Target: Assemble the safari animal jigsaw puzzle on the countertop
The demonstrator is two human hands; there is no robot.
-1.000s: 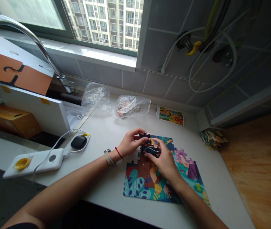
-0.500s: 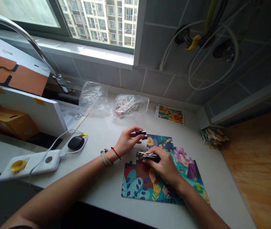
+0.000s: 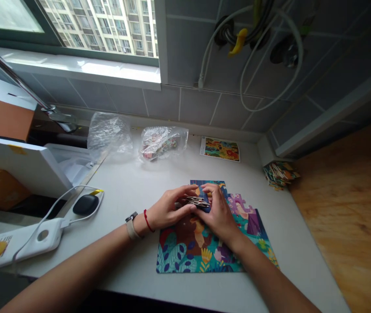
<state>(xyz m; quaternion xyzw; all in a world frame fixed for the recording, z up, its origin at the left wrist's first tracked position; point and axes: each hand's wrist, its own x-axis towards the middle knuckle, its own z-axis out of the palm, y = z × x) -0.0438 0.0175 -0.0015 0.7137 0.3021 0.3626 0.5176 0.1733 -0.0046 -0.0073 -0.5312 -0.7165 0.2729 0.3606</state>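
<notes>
Stack of puzzle pieces [image 3: 197, 201], held between left hand [image 3: 168, 208] and right hand [image 3: 220, 217].
Clamped in fingers of both, above part-assembled puzzle [image 3: 185, 256] on white desk [image 3: 120, 178]; printed picture [image 3: 221, 149] beyond.

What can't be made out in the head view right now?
Head view:
Held pieces: faces mostly hidden by stacking, left hand and right hand.
Assembled puzzle: part covered by right forearm.
Faucet: rest cut off by left edge.
Bagged contents: blurred by crinkled plastic.
Picture card: margin marks too small.
</notes>
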